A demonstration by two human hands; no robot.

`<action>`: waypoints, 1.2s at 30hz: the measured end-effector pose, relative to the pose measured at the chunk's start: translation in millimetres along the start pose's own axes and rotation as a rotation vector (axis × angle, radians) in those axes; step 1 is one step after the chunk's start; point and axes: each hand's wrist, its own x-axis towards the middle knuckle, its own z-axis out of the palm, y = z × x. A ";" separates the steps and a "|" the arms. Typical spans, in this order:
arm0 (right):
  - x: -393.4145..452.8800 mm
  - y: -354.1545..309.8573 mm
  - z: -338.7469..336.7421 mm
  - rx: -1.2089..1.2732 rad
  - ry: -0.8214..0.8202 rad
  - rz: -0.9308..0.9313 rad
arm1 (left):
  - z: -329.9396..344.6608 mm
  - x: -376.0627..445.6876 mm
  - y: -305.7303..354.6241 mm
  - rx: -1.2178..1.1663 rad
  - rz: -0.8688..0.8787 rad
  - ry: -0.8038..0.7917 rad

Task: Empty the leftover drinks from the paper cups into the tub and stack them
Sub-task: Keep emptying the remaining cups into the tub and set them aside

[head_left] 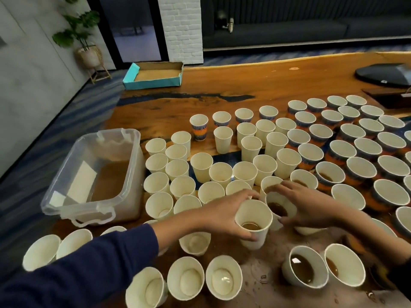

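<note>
Several white paper cups cover the wooden table [222,85]. My left hand [222,212] grips one cup [255,214] holding brown drink, fingers curled round its rim and side. Just to its right, my right hand [311,205] wraps round a second cup [279,204] that also holds brown liquid. The two cups touch. A clear plastic tub [66,174] with brown liquid in it stands at the left, apart from both hands. Two more cups with drink [302,267] sit near the front right.
Patterned orange-and-blue cups [199,127] stand in rows at the back and right. A teal cardboard tray [153,75] lies at the table's far left corner. A dark flat object [382,73] is at the far right. Drops of liquid wet the table near the front.
</note>
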 end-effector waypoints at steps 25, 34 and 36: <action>150.7 -237.8 -99.7 0.023 0.340 -0.388 | -153.1 -197.9 -93.1 -0.174 -0.403 0.965; 179.4 -278.2 -81.6 -0.023 0.346 -0.407 | -175.8 -234.3 -123.5 0.346 -0.690 0.834; 181.5 -281.4 -78.3 -0.027 0.340 -0.411 | -179.6 -238.4 -124.6 0.421 -0.694 0.795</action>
